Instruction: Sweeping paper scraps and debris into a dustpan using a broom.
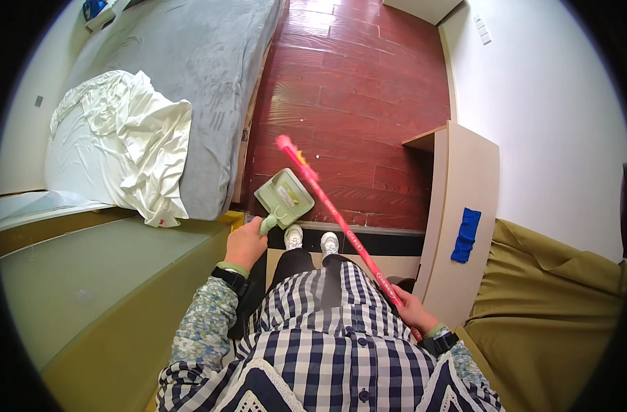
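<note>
My left hand (245,244) grips the handle of a pale green dustpan (297,205), whose pan lies just in front of my white shoes and bears a label. In my right hand (414,311) is the long pink shaft of a broom (350,237), held low at my right side. The shaft slants forward and left, and its pink far end hangs over the red wood floor (344,110). I cannot make out the bristles. Small white bits (317,156) lie on the floor beyond the dustpan.
On the left stands a bed with a grey mattress (210,67) and a crumpled white sheet (138,129). A frosted panel (112,278) runs nearby. At right are a wooden cabinet (470,185) with a blue cloth (466,235) and an olive-covered piece of furniture (545,309).
</note>
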Demonstrator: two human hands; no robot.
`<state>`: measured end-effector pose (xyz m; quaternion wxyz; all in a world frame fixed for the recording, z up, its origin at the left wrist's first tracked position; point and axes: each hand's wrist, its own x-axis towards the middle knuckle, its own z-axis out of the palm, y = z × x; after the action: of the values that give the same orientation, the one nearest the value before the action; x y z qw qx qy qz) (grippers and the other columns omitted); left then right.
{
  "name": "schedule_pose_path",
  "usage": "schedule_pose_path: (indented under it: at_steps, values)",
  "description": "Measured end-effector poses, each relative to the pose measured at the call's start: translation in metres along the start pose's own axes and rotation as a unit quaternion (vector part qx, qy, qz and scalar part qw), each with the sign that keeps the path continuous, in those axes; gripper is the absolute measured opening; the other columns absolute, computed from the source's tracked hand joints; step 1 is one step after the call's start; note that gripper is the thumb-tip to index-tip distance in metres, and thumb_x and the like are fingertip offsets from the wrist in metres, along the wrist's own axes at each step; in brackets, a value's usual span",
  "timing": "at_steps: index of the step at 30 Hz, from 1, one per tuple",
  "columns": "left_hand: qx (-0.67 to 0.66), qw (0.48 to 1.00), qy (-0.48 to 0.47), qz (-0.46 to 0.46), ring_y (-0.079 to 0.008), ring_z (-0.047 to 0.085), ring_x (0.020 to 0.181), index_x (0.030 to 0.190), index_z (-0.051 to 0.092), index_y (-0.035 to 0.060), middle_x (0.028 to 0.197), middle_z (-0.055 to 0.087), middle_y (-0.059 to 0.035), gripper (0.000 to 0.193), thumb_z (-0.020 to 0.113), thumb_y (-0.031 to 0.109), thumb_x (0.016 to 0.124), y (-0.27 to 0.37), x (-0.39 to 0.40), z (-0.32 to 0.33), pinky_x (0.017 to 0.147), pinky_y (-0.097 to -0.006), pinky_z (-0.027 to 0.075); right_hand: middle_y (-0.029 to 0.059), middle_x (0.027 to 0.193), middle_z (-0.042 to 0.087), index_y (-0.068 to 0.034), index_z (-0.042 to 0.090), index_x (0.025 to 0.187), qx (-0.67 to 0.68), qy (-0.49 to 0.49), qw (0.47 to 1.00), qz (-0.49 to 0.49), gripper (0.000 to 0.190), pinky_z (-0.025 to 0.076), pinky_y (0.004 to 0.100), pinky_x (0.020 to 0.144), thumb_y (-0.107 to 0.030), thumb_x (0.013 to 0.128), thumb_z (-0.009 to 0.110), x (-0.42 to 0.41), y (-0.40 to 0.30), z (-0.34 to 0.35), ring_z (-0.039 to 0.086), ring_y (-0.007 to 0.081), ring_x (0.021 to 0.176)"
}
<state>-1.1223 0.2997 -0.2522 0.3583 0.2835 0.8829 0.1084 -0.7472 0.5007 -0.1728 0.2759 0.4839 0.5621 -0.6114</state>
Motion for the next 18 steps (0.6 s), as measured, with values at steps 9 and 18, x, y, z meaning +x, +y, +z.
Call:
schedule_pose_path:
  at_steps: [9,18]
  values:
    - [0.033,0.997,-0.005,0.073,-0.0359,0.058,0.068,0.084,0.051,0.0108,0.071,0.06,-0.0136,0.015,0.058,0.017,0.072,-0.007,0.005,-0.011,0.059,-0.0465,0.044,0.0087,0.075,0.057,-0.009,0.042,0.126,-0.225,0.1,0.968,0.048,0.058,0.045,0.0309,0.066,-0.009,0.071,0.06,0.031,-0.006,-0.006,0.054,0.017,0.07]
    - [0.043,0.997,-0.008,0.057,-0.0365,0.057,0.068,0.081,0.05,0.0103,0.07,0.059,-0.0141,0.015,0.058,0.02,0.073,-0.016,0.012,-0.012,0.059,-0.047,0.044,0.002,0.115,0.054,-0.006,0.04,0.13,0.106,-0.087,0.988,0.075,0.047,0.039,0.0218,0.087,-0.012,0.086,0.057,0.006,0.014,0.012,0.05,0.008,0.099]
